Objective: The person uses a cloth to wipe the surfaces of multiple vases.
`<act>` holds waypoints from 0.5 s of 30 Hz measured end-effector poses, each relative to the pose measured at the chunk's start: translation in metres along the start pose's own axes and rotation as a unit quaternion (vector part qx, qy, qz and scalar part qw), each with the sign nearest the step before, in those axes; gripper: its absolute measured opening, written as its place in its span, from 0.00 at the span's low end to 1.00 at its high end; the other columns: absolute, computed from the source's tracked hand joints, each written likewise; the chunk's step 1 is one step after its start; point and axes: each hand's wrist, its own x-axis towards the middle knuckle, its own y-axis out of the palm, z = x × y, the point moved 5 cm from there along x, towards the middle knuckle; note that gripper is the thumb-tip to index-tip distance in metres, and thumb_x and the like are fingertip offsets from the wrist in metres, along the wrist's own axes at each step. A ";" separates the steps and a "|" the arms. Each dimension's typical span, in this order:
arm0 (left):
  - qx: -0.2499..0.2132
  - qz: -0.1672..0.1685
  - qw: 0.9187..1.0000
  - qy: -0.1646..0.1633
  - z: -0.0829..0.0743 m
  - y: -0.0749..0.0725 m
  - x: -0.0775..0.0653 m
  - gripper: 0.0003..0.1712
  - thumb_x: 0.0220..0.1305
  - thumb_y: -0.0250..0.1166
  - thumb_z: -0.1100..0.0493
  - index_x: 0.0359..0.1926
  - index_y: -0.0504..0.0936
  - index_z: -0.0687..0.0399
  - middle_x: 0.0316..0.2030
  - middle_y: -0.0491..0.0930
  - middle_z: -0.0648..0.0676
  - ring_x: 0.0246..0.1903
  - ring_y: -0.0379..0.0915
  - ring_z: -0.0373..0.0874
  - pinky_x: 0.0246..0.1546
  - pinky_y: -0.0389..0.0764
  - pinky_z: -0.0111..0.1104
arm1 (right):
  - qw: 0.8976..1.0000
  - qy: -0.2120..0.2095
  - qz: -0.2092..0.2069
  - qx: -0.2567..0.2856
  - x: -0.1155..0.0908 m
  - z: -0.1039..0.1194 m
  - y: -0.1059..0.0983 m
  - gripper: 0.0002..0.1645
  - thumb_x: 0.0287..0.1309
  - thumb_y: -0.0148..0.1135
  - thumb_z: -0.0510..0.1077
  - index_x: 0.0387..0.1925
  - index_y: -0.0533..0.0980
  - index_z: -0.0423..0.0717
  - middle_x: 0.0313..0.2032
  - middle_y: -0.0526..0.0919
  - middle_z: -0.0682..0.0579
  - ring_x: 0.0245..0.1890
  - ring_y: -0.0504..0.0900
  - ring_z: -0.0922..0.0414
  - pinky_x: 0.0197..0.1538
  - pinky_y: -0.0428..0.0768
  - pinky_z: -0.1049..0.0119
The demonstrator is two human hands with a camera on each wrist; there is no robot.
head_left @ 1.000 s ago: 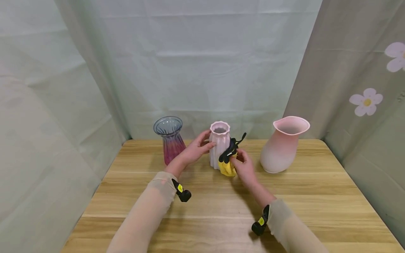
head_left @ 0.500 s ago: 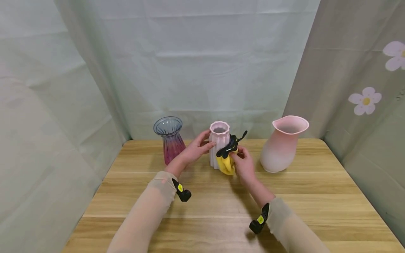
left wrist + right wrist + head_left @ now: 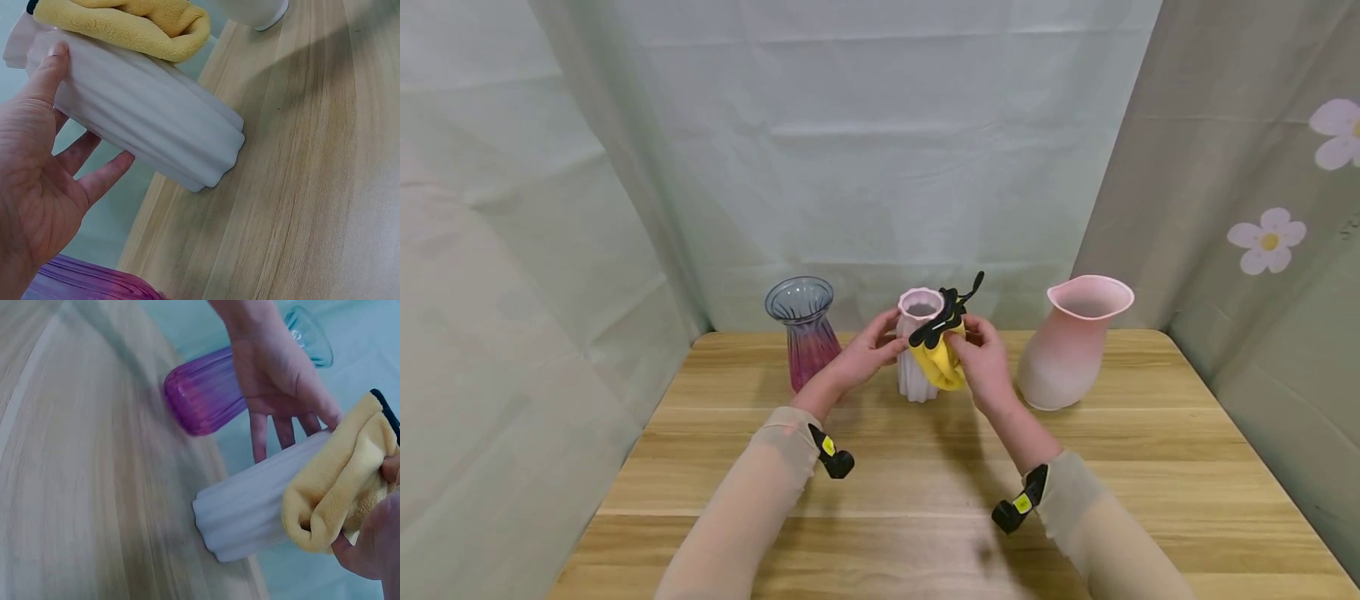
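A ribbed pale pink-white vase [image 3: 916, 382] with a scalloped rim stands upright at the table's middle. My left hand [image 3: 863, 357] holds it from the left; in the left wrist view the thumb lies on the near side of the vase [image 3: 144, 112] and the fingers go round the other side. My right hand [image 3: 987, 365] pinches a folded yellow cleaning cloth [image 3: 943, 365] with black edging and a black loop. The cloth overlaps the vase's right side just below the rim. Fluffy folds of the cloth [image 3: 334, 481] hang beside the ribs in the right wrist view.
A blue-to-purple glass vase [image 3: 808, 354] stands left, close behind the left wrist. To the right is a larger pink-and-white vase [image 3: 1063, 358] with a flared mouth. All stand on a wooden table [image 3: 880, 517] in front of pale curtains [image 3: 880, 150].
My right hand has raised the yellow cloth up along the vase's right side, from its lower body to near the rim. My left hand and the vase have stayed in place.
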 end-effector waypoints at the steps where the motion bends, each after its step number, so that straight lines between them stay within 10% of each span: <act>1: 0.001 0.000 1.000 0.000 0.000 0.000 0.000 0.37 0.77 0.60 0.50 0.80 0.55 0.40 0.77 0.57 0.54 0.72 0.61 0.53 0.65 0.73 0.47 | 1.000 -0.002 0.000 -0.004 0.000 0.001 0.000 0.20 0.63 0.66 0.37 0.55 0.77 0.36 0.50 0.78 0.42 0.47 0.76 0.51 0.43 0.80 0.70; 15: 0.004 -0.009 1.000 -0.006 0.000 -0.001 -0.002 0.39 0.74 0.62 0.45 0.79 0.56 0.37 0.77 0.58 0.51 0.72 0.61 0.52 0.65 0.73 0.46 | 0.997 -0.018 -0.002 -0.069 -0.004 -0.021 -0.005 0.19 0.61 0.67 0.37 0.54 0.80 0.36 0.51 0.81 0.41 0.50 0.79 0.48 0.45 0.80 0.69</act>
